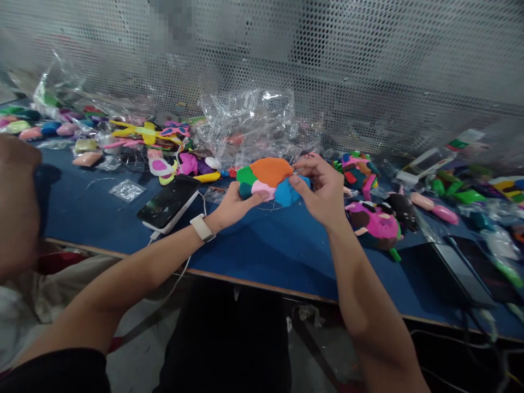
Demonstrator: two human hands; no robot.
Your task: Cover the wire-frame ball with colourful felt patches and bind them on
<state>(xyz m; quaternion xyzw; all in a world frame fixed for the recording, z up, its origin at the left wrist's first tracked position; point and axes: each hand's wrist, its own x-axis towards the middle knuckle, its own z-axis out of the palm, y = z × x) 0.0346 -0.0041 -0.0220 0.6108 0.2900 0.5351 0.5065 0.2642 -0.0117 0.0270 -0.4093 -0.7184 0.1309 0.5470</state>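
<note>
Between my two hands, just above the blue table, is a lump of modelling clay patched in orange, green, pink, blue and teal. My left hand grips its lower left side, thumb lying along the pink patch. At the right end, my right hand pinches the blue part between thumb and fingers; some fingertips are hidden behind the clay. Close to my left wrist lies a phone on a white power bank. Right of my right hand sits a pink and brown clay figure.
Crumpled clear plastic bags lie behind my hands against a perforated metal wall. Coloured clay pieces spread across the back left. Dark devices with cables lie at the right. Another person's arm reaches in at far left.
</note>
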